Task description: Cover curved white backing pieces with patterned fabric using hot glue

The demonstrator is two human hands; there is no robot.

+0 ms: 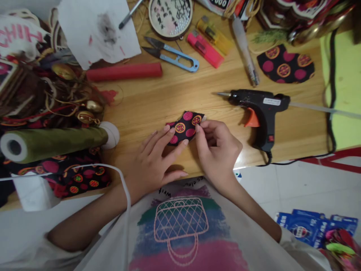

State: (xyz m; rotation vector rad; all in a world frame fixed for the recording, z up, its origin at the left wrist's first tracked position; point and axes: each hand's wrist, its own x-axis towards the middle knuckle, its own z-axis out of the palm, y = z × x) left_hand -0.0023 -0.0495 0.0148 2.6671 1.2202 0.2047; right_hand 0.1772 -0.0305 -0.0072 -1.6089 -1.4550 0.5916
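A small piece of black fabric (181, 130) with pink and orange round motifs lies on the wooden table in front of me. My left hand (158, 158) rests flat, fingers spread, with its fingertips on the fabric's left and lower edges. At the fabric's right end, my right hand (216, 145) pinches the edge between thumb and forefinger. To the right of that hand lies a black glue gun (258, 109) with an orange trigger, its nozzle pointing left. Another curved piece of the same fabric (286, 66) lies beyond it.
Blue thread snips (177, 58), a red roll (124, 71), a pink highlighter (205, 49) and a round case of beads (170, 17) lie farther back. A green roll (59, 141) and bundled ornaments (59, 90) crowd the left. The glue gun's black cord (299, 160) runs along the right front edge.
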